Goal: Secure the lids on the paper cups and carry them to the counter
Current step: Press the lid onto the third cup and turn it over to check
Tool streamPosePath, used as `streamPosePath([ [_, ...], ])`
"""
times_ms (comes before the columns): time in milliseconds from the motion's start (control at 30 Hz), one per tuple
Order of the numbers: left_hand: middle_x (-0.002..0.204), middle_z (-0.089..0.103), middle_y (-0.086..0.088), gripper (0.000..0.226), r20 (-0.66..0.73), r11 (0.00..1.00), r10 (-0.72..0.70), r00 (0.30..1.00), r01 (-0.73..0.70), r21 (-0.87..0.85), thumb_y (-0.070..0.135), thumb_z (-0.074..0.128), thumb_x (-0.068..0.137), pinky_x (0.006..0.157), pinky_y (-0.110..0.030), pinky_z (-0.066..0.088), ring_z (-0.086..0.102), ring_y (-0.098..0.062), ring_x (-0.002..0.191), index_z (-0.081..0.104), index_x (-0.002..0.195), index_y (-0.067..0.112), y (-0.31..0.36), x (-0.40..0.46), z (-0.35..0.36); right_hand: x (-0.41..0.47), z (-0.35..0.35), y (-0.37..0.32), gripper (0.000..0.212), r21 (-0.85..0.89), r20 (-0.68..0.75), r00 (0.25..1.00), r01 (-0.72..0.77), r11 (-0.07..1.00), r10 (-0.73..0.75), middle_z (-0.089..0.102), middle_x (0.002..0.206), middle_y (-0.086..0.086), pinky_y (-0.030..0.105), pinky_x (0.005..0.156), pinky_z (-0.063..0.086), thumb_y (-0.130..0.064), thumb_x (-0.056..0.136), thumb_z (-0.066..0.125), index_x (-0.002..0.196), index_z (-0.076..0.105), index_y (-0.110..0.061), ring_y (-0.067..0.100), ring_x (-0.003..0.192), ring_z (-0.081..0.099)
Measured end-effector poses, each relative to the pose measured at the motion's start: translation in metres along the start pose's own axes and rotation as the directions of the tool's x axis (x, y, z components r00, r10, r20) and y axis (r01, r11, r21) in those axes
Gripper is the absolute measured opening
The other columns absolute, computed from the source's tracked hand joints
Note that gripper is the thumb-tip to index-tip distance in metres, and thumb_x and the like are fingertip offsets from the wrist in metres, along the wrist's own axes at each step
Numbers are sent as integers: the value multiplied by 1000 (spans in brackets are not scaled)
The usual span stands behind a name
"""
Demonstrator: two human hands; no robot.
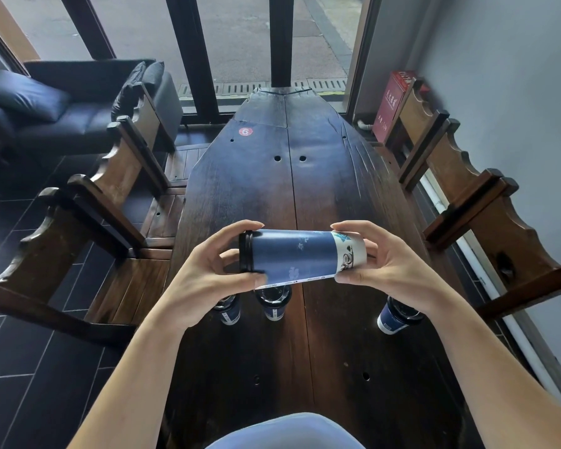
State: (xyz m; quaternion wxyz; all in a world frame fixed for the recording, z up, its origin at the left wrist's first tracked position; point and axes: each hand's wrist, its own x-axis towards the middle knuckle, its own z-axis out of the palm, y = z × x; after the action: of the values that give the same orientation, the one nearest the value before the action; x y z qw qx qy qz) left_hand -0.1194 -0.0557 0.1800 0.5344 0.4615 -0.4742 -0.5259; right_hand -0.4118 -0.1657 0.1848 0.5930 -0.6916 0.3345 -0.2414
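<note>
At the far left a dark sofa [78, 115] with a blue cushion [23, 94] sits on a floor of dark tiles [23, 361]. Just right of it, heavy wooden chairs [88, 215] stand pushed along the table's left edge. Behind them, black window posts [191, 47] frame a view of pavement outside.

A long, dark wooden table [321, 196] runs down the middle, its planks worn and bored with small round holes; a red round sticker marked 6 [245, 131] sits near its far end.

Above the table the left hand [208, 280] curls around the lidded end of a blue paper cup [292, 256] held on its side, thumb below and fingers over the black lid [246, 257]. The right hand [389, 270] pinches the cup's white base end between thumb and fingers. The cup is in the air, clear of the tabletop, lid pointing left.

Under the hands three more blue cups with black lids stand on the table: the left cup [229, 311] partly hidden by the left wrist, the middle cup [274, 303] close beside it, and the right cup [397, 315] well apart, below the right wrist.

At right, more wooden chairs [460, 189] line a pale wall [515, 92], with a red box [391, 105] standing near the window corner.
</note>
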Motion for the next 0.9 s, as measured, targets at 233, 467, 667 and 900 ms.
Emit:
streamPosePath([
  [233, 121, 68, -4, 63, -32, 999, -26, 999, 25, -42, 14, 85, 68, 80, -31, 59, 70, -19, 100, 68, 127, 27, 0, 1, 2, 2, -1, 1, 69, -32, 16, 998, 64, 997, -64, 68, 126, -1, 37, 98, 58, -3, 77, 87, 135, 60, -27, 26, 117, 67],
  [467, 137, 65, -1, 81, 31, 999, -39, 999, 40, -33, 7, 88, 68, 92, -39, 59, 68, -24, 118, 61, 139, 34, -1, 1, -1, 2, -3, 7, 67, -21, 16, 998, 54, 998, -54, 68, 123, 1, 39, 95, 60, 0, 78, 85, 135, 61, -26, 26, 116, 68],
  [667, 139, 64, -6, 94, 75, 999, -15, 997, 18, -36, -14, 78, 69, 95, -39, 58, 65, -28, 125, 56, 146, 34, -1, 0, -2, 1, -2, 5, 60, -1, 19, 999, 32, 999, -32, 67, 119, -9, 29, 87, 59, -16, 81, 80, 137, 58, -24, 20, 113, 69],
  [900, 139, 60, -15, 75, 42, 1000, 14, 999, -14, -12, -1, 86, 70, 93, -39, 56, 62, -32, 119, 63, 138, 23, -2, 4, -3, 1, -1, 3, 55, -56, 31, 1000, -3, 998, 5, 67, 115, -14, 32, 88, 61, -32, 85, 79, 136, 59, -30, 21, 114, 68],
])
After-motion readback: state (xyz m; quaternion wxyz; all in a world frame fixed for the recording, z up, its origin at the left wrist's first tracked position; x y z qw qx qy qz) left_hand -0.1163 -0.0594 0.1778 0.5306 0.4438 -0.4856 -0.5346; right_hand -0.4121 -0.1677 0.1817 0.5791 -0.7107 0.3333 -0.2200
